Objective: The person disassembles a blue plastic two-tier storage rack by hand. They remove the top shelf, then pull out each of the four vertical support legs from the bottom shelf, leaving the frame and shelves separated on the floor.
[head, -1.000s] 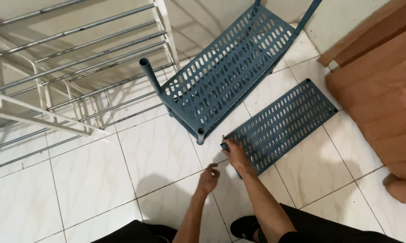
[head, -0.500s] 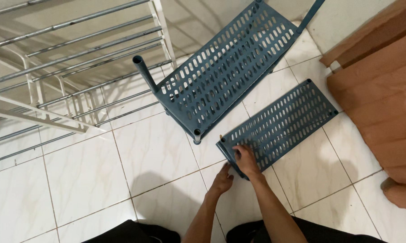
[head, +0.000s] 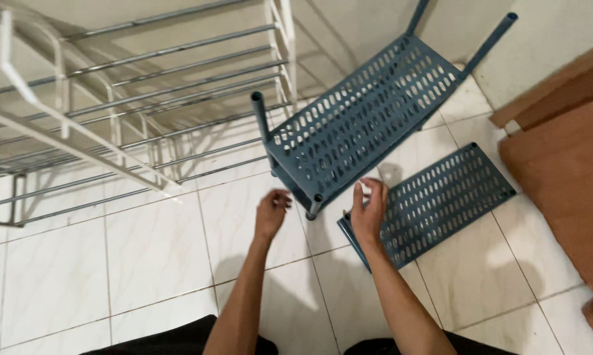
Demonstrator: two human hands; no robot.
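head view | right hand (head: 367,212) fingers spread open, over the near corner of the loose panel (head: 441,200), which lies flat on the tile floor (head: 158,256) at 3 o'clock | left hand (head: 271,213) loosely curled, empty, just at 9 o'clock of the blue shelf's (head: 368,118) corner post (head: 314,205) | white rack (head: 112,105) at 10 o'clock

The floor tiles (head: 158,263) in front of the left hand (head: 271,213) are bare, so a hand can move there freely. Between the two hands stands the blue rack (head: 365,115), with its corner post (head: 314,205) right in the gap and a tall pole (head: 260,125) sticking up just above the left hand. The flat blue shelf (head: 441,197) lies under the right hand (head: 368,210), the white metal rack (head: 112,112) blocks the far left, and brown wood (head: 566,164) blocks the right.
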